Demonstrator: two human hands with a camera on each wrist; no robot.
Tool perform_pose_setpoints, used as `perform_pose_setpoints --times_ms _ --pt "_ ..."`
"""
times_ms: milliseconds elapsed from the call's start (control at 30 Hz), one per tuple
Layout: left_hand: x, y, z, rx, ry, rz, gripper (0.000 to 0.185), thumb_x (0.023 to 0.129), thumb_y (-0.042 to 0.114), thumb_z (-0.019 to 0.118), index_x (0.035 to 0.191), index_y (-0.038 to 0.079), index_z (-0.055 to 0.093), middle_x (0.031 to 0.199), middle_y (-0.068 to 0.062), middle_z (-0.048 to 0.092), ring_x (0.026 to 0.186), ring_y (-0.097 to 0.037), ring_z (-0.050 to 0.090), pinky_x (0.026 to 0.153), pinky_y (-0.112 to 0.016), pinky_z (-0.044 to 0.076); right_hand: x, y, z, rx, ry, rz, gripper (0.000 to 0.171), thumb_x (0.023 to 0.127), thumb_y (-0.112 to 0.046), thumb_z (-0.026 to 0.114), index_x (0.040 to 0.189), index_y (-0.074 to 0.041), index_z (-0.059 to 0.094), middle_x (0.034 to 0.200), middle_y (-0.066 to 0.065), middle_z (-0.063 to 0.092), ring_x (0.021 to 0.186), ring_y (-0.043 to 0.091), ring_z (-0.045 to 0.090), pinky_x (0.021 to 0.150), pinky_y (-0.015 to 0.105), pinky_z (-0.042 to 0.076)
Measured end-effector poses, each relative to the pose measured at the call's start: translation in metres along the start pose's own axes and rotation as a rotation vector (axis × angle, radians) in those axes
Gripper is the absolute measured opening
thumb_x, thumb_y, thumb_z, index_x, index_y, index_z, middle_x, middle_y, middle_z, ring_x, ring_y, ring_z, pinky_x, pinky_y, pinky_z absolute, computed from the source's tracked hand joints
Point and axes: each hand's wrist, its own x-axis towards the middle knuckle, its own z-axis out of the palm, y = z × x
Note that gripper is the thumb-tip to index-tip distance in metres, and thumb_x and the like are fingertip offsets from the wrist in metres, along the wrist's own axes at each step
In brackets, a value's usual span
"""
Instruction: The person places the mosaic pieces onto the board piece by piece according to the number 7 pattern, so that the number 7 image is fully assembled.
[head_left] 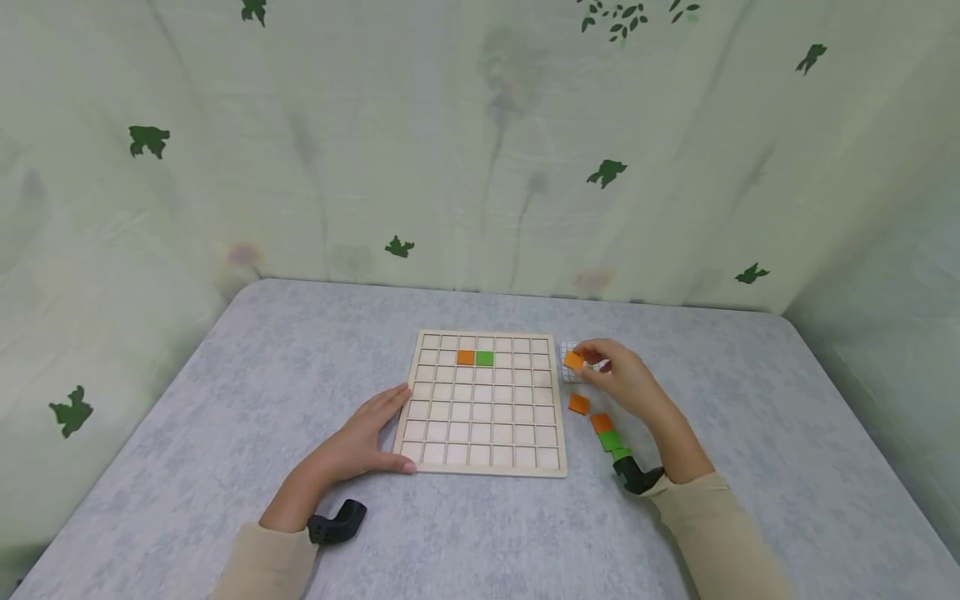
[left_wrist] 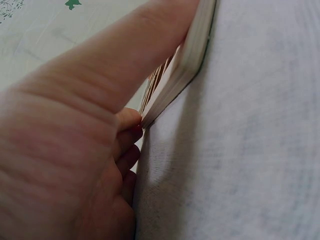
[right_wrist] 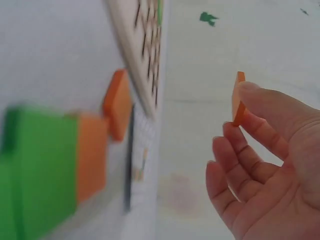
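Observation:
A wooden grid board (head_left: 480, 477) lies flat on the table, with an orange tile (head_left: 466, 357) and a green tile (head_left: 485, 358) side by side in its second row from the back. My left hand (head_left: 363, 437) rests at its near left corner, fingers along the left edge and thumb at the front edge. Between thumb and index finger, my right hand (head_left: 626, 379) pinches another orange tile (right_wrist: 238, 100), raised over a small white gridded card (head_left: 567, 372) right of the board. The hand covers part of that card.
Nearer me on the right are a loose orange tile (head_left: 578, 404), an orange-red tile (head_left: 602, 423) and green tiles (head_left: 611, 440) in a slanting line. A black wrist camera (head_left: 636, 477) overlaps the line's near end. Behind the table hangs a leaf-patterned curtain (head_left: 450, 150).

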Motion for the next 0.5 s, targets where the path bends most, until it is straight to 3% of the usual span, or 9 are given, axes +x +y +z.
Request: perform_pose_setpoints --times_ms 233,500 --pt "0.000 -0.001 0.001 -0.005 0.004 0.013 0.115 0.057 0.059 0.074 0.143 0.004 0.020 0.147 -0.012 0.017 0.132 -0.033 0.012 0.101 -0.053 0.018 0.029 -0.019 0.017 0.132 0.036 -0.078 0.031 0.085 -0.017 0.063 0.113 -0.005 0.060 0.105 0.006 0.057 0.094 0.021 0.051 0.079 0.036 0.044" --pt "0.000 -0.001 0.001 -0.004 0.002 0.014 0.114 0.058 0.058 0.074 0.143 0.003 0.020 0.147 -0.013 0.017 0.132 -0.035 0.012 0.101 -0.054 0.018 0.052 -0.023 0.053 0.216 0.055 -0.071 0.034 0.086 -0.016 0.062 0.117 -0.003 0.058 0.110 0.009 0.056 0.096 0.021 0.051 0.081 0.034 0.044"
